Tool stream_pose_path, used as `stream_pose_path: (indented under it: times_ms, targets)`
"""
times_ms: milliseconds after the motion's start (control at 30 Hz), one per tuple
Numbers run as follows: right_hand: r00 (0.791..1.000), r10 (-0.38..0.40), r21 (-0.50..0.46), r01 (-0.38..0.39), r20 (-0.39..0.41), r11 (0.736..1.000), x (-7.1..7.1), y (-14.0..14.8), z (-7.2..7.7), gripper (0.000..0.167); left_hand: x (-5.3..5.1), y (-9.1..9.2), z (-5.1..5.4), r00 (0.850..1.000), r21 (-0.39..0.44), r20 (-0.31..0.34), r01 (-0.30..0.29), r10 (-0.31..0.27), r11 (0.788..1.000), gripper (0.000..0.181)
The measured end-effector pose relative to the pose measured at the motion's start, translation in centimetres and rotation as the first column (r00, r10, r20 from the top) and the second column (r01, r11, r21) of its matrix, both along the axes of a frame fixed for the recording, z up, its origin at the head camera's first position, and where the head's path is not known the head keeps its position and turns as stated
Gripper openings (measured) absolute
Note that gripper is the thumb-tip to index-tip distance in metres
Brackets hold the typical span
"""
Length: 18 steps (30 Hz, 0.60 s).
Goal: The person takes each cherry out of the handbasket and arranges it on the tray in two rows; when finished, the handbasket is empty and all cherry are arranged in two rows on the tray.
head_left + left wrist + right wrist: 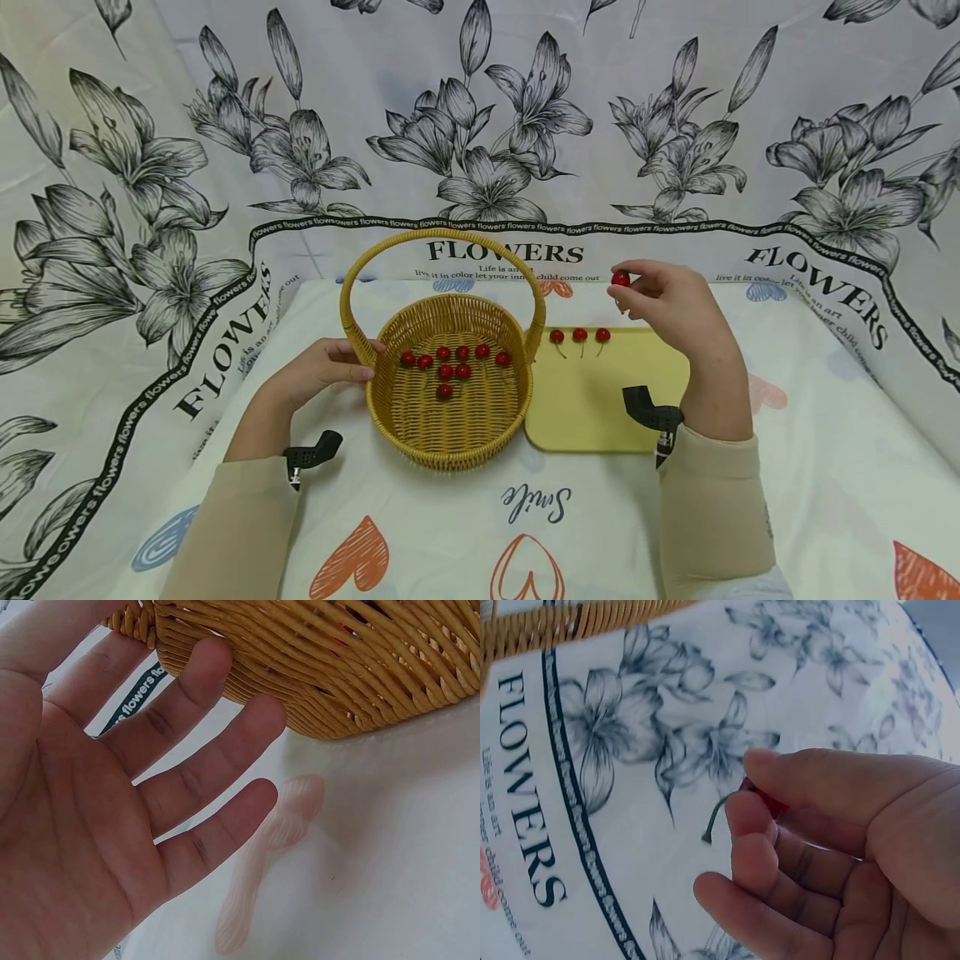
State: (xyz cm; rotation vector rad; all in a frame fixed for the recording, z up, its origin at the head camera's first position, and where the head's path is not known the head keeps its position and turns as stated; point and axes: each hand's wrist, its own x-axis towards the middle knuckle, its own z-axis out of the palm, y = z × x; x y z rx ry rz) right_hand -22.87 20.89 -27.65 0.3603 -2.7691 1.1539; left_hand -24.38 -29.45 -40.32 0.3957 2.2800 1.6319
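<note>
My right hand [663, 304] is raised above the back of the yellow tray [592, 400], pinching a red cherry [620, 278] between thumb and fingertips. In the right wrist view the cherry [772, 804] is partly hidden by the fingers, and its green stem [714, 817] sticks out. Three stemmed cherries [580, 335] lie in a row near the tray's back edge. Left of the tray stands a wicker basket [450, 457] with several cherries [445, 372] inside. My left hand [322, 369] grips its left side at the handle's base; in the left wrist view, three fingers [191, 784] stretch beside the woven wall [315, 667].
The basket's tall arched handle [442, 235] rises over it, and its right side adjoins the tray. A white cloth [435, 533] with hearts and lettering covers the table. Behind hangs a flower-printed cloth [420, 192] with a black lettered band.
</note>
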Motion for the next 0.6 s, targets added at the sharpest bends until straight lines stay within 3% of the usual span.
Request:
stream_pose_path:
  times_ms: [167, 300, 600]
  targets:
    - [0.995, -0.103, 0.042, 0.102, 0.005, 0.994, -0.9, 1.4, -0.8, 0.046, 0.0, 0.0, 0.0, 1.0, 0.002, -0.005, 0.006, -0.006, 1.0, 0.045]
    - [0.989, -0.136, 0.061, 0.133, 0.05, 0.989, -1.9, 2.4, -1.7, 0.05, 0.0, -0.1, 0.0, 1.0, 0.004, -0.005, 0.007, -0.007, 1.0, 0.045]
    - [0.977, -0.208, 0.087, 0.204, 0.045, 0.975, -4.8, 4.2, -5.9, 0.04, 0.1, 0.0, 0.0, 1.0, 0.0, -0.004, 0.006, -0.006, 1.0, 0.044]
